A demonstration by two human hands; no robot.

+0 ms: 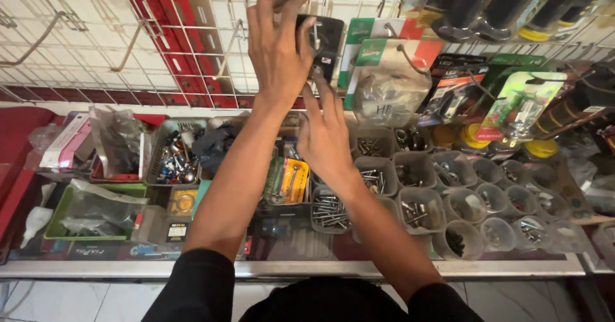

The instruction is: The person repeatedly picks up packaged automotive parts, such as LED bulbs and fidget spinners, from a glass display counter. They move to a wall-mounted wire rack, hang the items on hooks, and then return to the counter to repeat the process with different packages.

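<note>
Left hand [277, 43] pinching flat black carded packet [325, 35] on far white wire rack [96, 47]; right hand [325, 133] spread, just below.

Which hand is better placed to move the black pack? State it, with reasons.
Left, probably: the left hand grips the black pack up at the wire rack, while the right hand is open below it, fingertips just under its lower edge.

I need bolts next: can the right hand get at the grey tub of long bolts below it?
Probably yes: the right hand hangs open above the open-topped bolt tub, nothing between them.
</note>
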